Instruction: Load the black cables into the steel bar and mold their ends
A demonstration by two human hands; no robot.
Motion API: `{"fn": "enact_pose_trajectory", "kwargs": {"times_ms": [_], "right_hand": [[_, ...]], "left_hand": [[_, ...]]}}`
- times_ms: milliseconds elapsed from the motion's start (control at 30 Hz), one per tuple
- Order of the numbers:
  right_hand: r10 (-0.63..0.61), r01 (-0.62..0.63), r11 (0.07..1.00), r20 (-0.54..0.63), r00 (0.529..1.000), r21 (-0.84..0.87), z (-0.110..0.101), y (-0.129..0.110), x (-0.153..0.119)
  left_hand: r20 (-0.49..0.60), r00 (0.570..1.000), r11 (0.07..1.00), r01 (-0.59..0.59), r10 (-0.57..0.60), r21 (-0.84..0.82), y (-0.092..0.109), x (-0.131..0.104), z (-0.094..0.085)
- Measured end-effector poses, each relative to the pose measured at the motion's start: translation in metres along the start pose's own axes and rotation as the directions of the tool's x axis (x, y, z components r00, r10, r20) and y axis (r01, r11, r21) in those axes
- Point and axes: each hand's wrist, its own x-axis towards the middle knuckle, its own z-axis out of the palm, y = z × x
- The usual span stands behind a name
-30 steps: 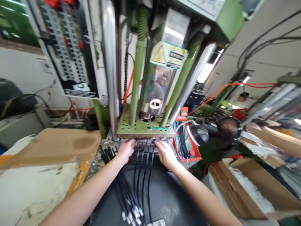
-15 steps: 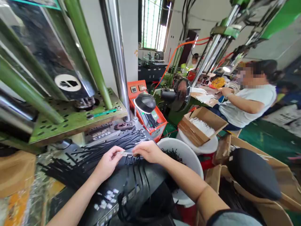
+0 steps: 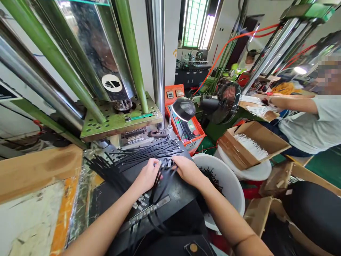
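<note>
Black cables up in both hands, nearer the wearer than the green press plate and a bit right of it. Left hand: thumb and fingers pinched together on the cables. Right hand: fingers curled closed on the same cables near their upper ends, exact fingertip contact partly hidden. Metal strip lies on the dark worktop below the hands, further out from the plate, cables across it. Silver connectors just beside the strip, partly behind left forearm. Loose cable pile between plate and hands. Green wrench on top of the plate. Right of plate: black lamp, orange control box, then fan. White bucket right and nearer than plate, dark scraps inside. Cardboard box well right of plate, white pieces inside. Co-worker's sleeve far right of plate.
</note>
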Motion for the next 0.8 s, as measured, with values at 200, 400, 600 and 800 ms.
{"fn": "enact_pose_trajectory", "kwargs": {"times_ms": [200,400,600,800], "right_hand": [[-0.226,0.205,0.966,0.13,0.965,0.158,0.008,-0.016,0.017],[-0.176,0.169,0.982,0.088,0.98,0.087,0.013,-0.022,0.057],[-0.164,0.158,0.986,0.136,0.977,0.052,0.009,-0.01,0.074],[-0.319,0.29,0.948,0.387,0.865,0.133,0.029,-0.039,-0.037]], "left_hand": [[0.508,0.858,0.903,0.154,0.08,-0.401,0.009,-0.058,0.004],[0.236,0.952,0.96,-0.233,0.193,0.155,0.034,-0.078,-0.029],[-0.248,0.868,0.649,-0.107,0.431,0.754,0.001,-0.076,-0.092],[0.113,0.967,0.647,-0.237,0.227,0.725,-0.09,-0.137,-0.074]]}}
